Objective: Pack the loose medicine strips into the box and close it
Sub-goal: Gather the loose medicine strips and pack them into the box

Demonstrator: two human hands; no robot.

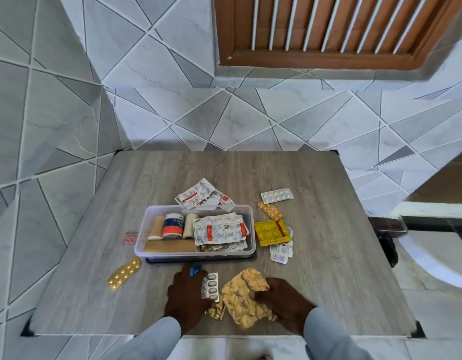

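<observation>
One clear box (246,252) holds three beige rolls and one tape (172,226) reading "ADHE…"; left hand (186,294) presses a silver strip (211,285), right hand (284,298) grips a crumpled gold strip (244,294).

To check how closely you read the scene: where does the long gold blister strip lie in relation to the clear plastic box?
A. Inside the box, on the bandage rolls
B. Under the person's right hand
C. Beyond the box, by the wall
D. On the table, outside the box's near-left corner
D: the long gold blister strip lies flat on the table, outside the near-left corner of the clear plastic box, untouched by either hand.
</observation>
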